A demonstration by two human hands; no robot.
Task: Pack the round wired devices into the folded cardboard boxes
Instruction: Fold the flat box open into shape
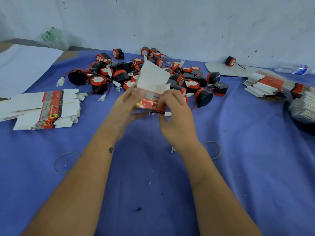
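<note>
Box: I see a red and white cardboard box [151, 96] raised over the counter's [153, 184] middle, top flap up.
Left grip [127, 106]: fingers curled round the box's left side.
Right grip [172, 113]: pinching its right side.
Devices: the heap of round wired devices [148, 74] lies by the far edge.
Flat boxes [44, 108]: stacked near the left edge.

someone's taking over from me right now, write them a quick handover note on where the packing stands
Left hand and right hand both grip one red and white box, top flap open; whether a device is inside cannot be seen.
Pile of round wired devices lies loose behind it.
Flat boxes: banded stack at left, more flat boxes at right.
No closed, packed boxes in view; nearly all devices left.
</note>
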